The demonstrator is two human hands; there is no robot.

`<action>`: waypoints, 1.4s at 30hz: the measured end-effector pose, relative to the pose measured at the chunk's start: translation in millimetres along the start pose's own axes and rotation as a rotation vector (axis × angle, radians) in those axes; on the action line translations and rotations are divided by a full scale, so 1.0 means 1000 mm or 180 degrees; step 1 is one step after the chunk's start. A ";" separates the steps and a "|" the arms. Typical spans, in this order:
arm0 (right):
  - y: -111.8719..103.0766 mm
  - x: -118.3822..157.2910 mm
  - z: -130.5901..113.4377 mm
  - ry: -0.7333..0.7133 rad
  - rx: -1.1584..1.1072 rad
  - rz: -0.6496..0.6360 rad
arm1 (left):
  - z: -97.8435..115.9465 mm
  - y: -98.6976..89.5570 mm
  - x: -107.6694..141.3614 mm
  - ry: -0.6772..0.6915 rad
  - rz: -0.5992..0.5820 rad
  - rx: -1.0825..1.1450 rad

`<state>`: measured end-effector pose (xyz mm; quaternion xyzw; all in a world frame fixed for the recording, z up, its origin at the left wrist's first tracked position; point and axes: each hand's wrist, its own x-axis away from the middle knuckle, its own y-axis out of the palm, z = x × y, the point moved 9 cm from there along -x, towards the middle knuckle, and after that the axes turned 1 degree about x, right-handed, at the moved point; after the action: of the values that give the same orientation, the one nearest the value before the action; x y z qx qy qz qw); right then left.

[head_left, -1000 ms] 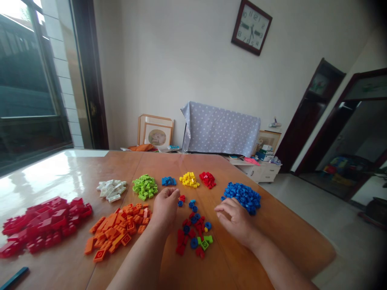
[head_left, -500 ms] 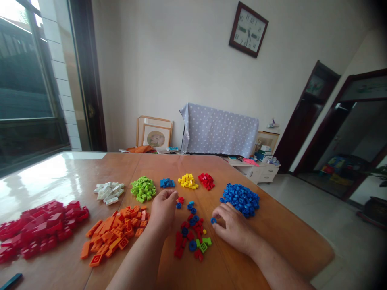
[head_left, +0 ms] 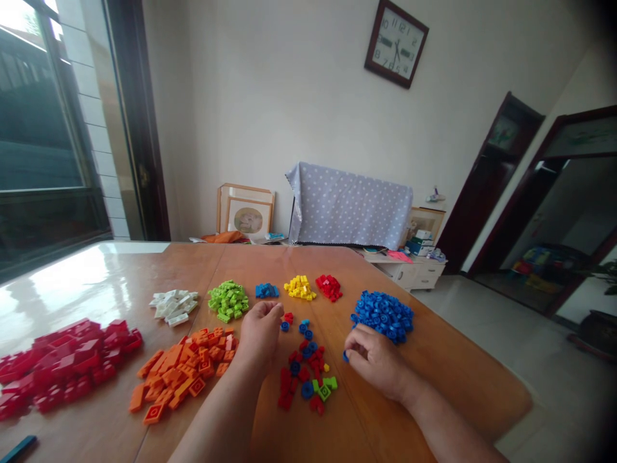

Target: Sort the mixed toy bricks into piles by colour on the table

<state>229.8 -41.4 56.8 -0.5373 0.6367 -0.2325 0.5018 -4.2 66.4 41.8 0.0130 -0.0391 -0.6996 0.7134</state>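
My left hand (head_left: pixel 260 331) is closed with its fingertips pinched together, and anything between them is hidden. It is over the table between the orange brick pile (head_left: pixel 186 370) and the small mixed group of red, blue and green pieces (head_left: pixel 308 376). My right hand (head_left: pixel 373 357) has its fingers curled round a small round blue piece (head_left: pixel 346 355), which shows at the fingertips. Just behind that hand lies the large pile of blue round pieces (head_left: pixel 383 315). A few blue and red pieces (head_left: pixel 285 326) lie beside my left fingertips.
On the wooden table (head_left: pixel 395 418) are piles of dark pink bricks (head_left: pixel 72 360), white (head_left: pixel 174 306), lime green (head_left: pixel 228 300), blue (head_left: pixel 267 290), yellow (head_left: pixel 299 288) and red pieces (head_left: pixel 329 287). A dark strip (head_left: pixel 20 450) lies at the lower left.
My right hand has moved slightly to the right, and its fingers have closed in, so less of the blue piece shows. My left hand has stayed almost in place.
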 end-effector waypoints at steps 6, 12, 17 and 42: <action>-0.006 0.002 0.009 0.0203 -0.0048 0.0037 | 0.003 -0.001 0.000 0.0092 0.0025 -0.0083; 0.002 0.001 0.012 0.0153 0.0154 -0.0012 | 0.003 -0.001 0.001 -0.0017 0.0037 -0.0103; -0.013 -0.001 0.034 0.0321 0.0062 0.0343 | 0.005 -0.001 0.002 0.0008 0.0050 -0.0106; -0.085 0.021 0.124 0.1335 0.0691 0.1780 | -0.003 -0.001 -0.003 0.0032 0.0027 -0.0170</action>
<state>379.7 -57.6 71.1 -0.2266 0.8197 -0.2577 0.4586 -4.9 69.1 39.2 -0.0027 -0.0168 -0.6973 0.7166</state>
